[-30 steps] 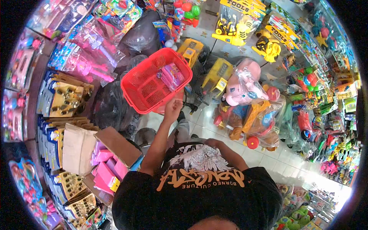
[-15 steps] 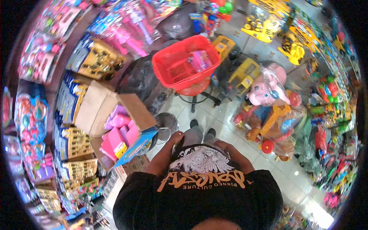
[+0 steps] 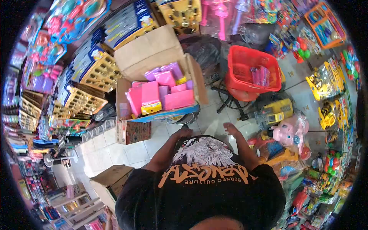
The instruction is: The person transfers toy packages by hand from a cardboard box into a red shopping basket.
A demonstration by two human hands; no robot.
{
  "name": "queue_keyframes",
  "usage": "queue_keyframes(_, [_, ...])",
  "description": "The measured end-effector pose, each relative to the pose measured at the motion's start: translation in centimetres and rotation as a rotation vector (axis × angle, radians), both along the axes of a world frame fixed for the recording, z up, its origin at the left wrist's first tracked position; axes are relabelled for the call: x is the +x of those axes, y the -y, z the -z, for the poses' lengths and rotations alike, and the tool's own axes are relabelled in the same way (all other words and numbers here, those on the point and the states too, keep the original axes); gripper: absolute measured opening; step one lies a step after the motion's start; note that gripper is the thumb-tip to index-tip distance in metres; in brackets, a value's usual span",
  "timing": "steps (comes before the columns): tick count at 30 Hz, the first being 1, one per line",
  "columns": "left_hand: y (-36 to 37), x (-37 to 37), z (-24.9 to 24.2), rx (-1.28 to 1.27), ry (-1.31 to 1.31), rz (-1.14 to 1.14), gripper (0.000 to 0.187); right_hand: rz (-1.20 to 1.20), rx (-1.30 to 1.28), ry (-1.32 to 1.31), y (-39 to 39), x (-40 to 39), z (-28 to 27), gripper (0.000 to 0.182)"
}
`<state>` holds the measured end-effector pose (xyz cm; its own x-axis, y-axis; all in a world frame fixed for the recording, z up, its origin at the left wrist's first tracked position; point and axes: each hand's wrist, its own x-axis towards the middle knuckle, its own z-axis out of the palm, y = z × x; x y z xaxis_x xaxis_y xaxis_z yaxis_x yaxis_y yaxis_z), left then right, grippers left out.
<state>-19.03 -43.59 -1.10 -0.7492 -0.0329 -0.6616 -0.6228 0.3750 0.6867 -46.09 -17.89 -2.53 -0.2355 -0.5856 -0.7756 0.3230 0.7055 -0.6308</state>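
My right hand (image 3: 230, 129) is raised in front of my torso with its fingers apart, holding nothing. At the front of my body my left hand (image 3: 184, 132) is small and dark, just below the edge of the cardboard box; its fingers cannot be made out. The open cardboard box (image 3: 153, 41), ahead to the left, holds several pink packs (image 3: 150, 93) and purple packs (image 3: 174, 70). Ahead to the right, a red basket (image 3: 238, 57) with pink-purple packs (image 3: 260, 76) in it rests on a red stool (image 3: 242, 94).
Packaged toys hang at the left (image 3: 94, 73). A small printed carton (image 3: 133, 131) stands on the tiled floor (image 3: 115, 153). To the right lie a pink ride-on toy (image 3: 290, 131) and a yellow toy (image 3: 278, 109). Another person's arm (image 3: 108, 214) shows at the lower left.
The view has turned left, so the box and basket appear further right. My right hand has lifted away from my leg and its fingers have spread. My left hand has moved slightly.
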Motion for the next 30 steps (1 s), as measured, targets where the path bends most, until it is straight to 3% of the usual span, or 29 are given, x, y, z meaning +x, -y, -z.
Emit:
queue_keyframes(3, [2.3, 2.1, -10.6, 0.052, -0.217, -0.115, 0.052, 0.439, -0.265, -0.134, 6.5, 0.4, -6.4, 0.031])
queue_keyframes(4, [3.5, 3.5, -11.5, 0.079, -0.173, -0.172, 0.055, 0.539, -0.381, -0.181, 8.5, 0.5, -8.3, 0.029])
queue_keyframes(5, [4.4, 4.7, -12.1, 0.107, -0.125, -0.229, 0.058, 0.566, -0.48, -0.293, 10.5, 0.5, -11.1, 0.028])
queue_keyframes(8, [5.8, 5.6, -24.7, 0.161, -0.096, -0.232, 0.057, 0.718, -0.739, -0.496, 16.5, 1.6, -19.8, 0.022])
queue_keyframes(10, [7.8, 6.1, -28.7, 0.168, -0.157, -0.217, 0.053, 0.699, -0.842, -0.501, 19.7, 2.0, -23.7, 0.019])
queue_keyframes(12, [9.8, 6.8, -30.2, 0.176, -0.301, -0.198, 0.048, 0.614, -0.914, -0.526, 23.1, 3.7, -26.6, 0.016])
queue_keyframes(15, [14.4, 7.1, -31.3, 0.293, -0.461, -0.382, 0.039, 0.117, -0.919, -0.564, 28.0, 6.2, -28.7, 0.022])
queue_keyframes(17, [17.9, 6.9, -29.4, 0.019, -0.55, -0.489, 0.035, -0.26, -0.827, -0.526, 31.1, 7.6, -28.5, 0.031])
queue_keyframes(18, [19.5, 6.9, -28.2, 0.023, -0.554, -0.489, 0.035, -0.469, -0.765, -0.53, 32.4, 7.9, -27.6, 0.04])
queue_keyframes(19, [20.9, 6.9, -27.1, -0.257, -0.542, -0.417, 0.039, -0.472, -0.765, -0.535, 33.5, 8.2, -25.8, 0.04])
queue_keyframes(20, [21.9, 7.0, -26.7, -0.541, -0.524, -0.343, 0.045, -0.692, -0.755, -0.662, 34.7, 8.5, -23.4, 0.051])
queue_keyframes(21, [21.9, 6.9, -26.8, -0.548, -0.526, -0.348, 0.045, -0.91, -0.739, -0.785, 35.8, 8.9, -21.4, 0.064])
queue_keyframes(23, [21.1, 5.9, -27.1, -0.965, -0.192, -0.071, 0.053, -1.011, -0.604, -0.844, 37.3, 9.9, -19.5, 0.072])
queue_keyframes(24, [21.1, 5.4, -26.9, -0.926, -0.078, -0.044, 0.056, -1.102, -0.457, -0.898, 37.8, 10.6, -19.7, 0.081])
queue_keyframes(27, [20.5, 5.4, -25.5, -1.068, -0.095, -0.019, 0.056, -1.134, -0.515, -1.023, 38.5, 11.4, -21.0, 0.086])
queue_keyframes(30, [21.2, 5.7, -25.0, -1.074, -0.086, 0.061, 0.056, -1.145, -0.586, -0.948, 38.3, 11.5, -22.4, 0.087])
